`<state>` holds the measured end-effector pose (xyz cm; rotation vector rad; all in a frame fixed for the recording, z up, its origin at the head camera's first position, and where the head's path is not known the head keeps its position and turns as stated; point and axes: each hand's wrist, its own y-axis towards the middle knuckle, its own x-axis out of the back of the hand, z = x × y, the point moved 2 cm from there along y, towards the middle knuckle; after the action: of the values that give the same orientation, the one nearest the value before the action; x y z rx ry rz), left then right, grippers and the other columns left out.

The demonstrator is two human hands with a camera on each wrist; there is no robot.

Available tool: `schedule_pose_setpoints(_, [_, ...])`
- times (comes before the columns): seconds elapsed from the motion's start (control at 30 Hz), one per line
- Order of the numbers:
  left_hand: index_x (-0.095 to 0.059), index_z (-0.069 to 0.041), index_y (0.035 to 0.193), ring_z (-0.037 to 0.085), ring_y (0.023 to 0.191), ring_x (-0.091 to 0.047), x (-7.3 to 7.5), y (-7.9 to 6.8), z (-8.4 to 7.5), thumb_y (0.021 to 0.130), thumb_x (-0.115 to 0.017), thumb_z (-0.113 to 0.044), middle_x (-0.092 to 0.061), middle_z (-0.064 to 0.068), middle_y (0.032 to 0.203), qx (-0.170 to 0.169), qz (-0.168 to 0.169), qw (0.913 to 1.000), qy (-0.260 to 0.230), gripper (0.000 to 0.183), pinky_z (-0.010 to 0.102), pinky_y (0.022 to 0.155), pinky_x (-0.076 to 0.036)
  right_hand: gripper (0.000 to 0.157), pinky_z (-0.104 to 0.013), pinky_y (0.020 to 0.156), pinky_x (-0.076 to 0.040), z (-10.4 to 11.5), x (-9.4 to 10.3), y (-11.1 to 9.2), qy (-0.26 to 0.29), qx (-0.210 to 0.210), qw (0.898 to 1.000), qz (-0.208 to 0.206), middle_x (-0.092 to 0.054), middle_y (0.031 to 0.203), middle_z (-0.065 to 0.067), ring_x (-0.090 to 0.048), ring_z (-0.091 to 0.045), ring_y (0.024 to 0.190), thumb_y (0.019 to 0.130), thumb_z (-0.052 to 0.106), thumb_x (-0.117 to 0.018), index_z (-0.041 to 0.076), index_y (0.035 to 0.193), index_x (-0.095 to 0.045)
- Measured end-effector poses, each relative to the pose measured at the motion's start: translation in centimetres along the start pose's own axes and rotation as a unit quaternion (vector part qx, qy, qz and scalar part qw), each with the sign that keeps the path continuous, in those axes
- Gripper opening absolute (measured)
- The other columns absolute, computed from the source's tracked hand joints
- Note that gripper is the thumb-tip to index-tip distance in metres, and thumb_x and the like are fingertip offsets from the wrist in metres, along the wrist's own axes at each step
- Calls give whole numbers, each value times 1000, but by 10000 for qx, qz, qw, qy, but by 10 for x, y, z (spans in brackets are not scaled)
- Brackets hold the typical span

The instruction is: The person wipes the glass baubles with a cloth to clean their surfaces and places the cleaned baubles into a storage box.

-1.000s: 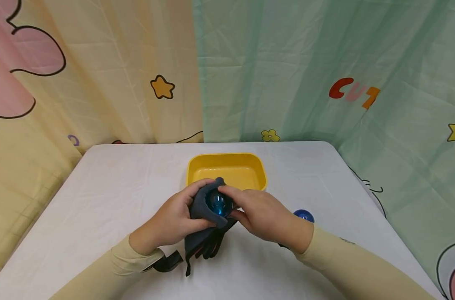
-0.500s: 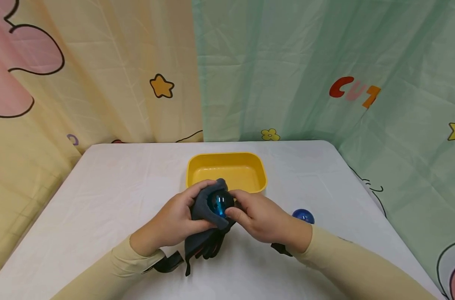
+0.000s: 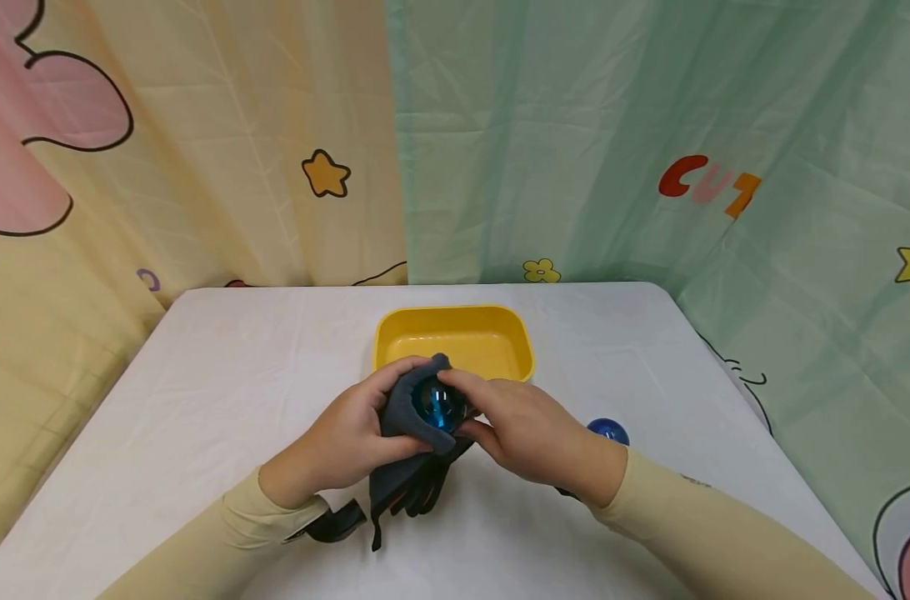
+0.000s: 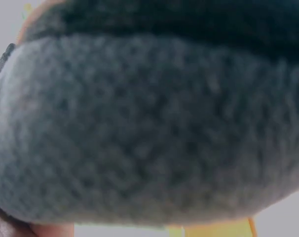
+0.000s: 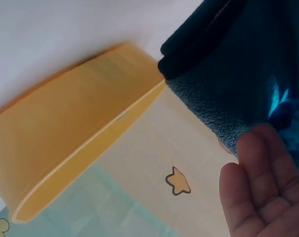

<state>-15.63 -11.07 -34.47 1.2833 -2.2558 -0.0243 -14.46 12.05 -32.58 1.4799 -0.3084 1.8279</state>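
A patterned curtain (image 3: pixel 575 150), part cream and part green, stands beyond the grip, cut off by the frame edges. Below both hands spreads a white-covered table (image 3: pixel 200 417). Just beyond the grip is a yellow tray (image 3: pixel 462 342), its near edge partly hidden by the hands. The left hand (image 3: pixel 353 442) curves its thumb and fingers round a grey-blue cloth (image 3: pixel 401 412); some fingertips are hidden behind it. The right hand (image 3: pixel 526 429) pinches a shiny blue ball (image 3: pixel 438 406), with fingers above and thumb below. The ball sits in the cloth's fold, between the hands, its right side covered by fingers. The cloth's long axis slants, its narrow tail pointing down towards the person, its fold facing the right hand. Dark strips under the cloth are hard to make out. Blurred cloth fills most of the left wrist view. A second blue ball (image 3: pixel 608 430) lies right of the grip, partly behind the right wrist.
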Motion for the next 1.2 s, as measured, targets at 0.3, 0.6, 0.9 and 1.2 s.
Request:
schedule_pose_setpoints(0.3, [-45, -14, 155, 26, 125, -64, -2, 1, -1, 88, -86, -12, -63, 10, 146, -98, 78, 9999, 43, 79, 24, 106, -52, 48, -28, 81, -59, -5, -1, 1, 1815, -1363, 9713, 714, -76, 100, 3, -65, -10, 86, 108, 38, -59, 6, 143, -53])
schedule_pose_setpoints(0.6, [-46, -15, 155, 22, 127, -63, -2, 0, 1, 86, -88, -12, -64, 5, 146, -112, -94, 9997, 219, 82, 30, 111, -50, 67, -28, 92, -60, -1, -3, 0, 2002, -915, 9745, 430, -73, 121, 1, -71, -8, 103, 105, 24, -67, 15, 160, -29])
schedule_pose_setpoints(0.9, [-45, -16, 156, 22, 129, -62, -2, 1, 0, 85, -88, -9, -61, 4, 149, -37, -28, 10000, 3, 83, 25, 109, -50, 65, -36, 96, -61, -1, 0, 0, 163, 12, 9997, 164, -76, 127, -8, -76, -18, 106, 100, 13, -73, 8, 155, -39])
schedule_pose_setpoints(1.2, [-46, -14, 155, 24, 125, -64, -4, 1, -1, 88, -86, -12, -63, 8, 146, -133, 62, 9999, 32, 79, 23, 107, -51, 58, -29, 87, -61, -5, -1, 1, 1437, -1082, 9814, 677, -77, 106, 2, -69, -7, 90, 105, 36, -65, 6, 150, -46])
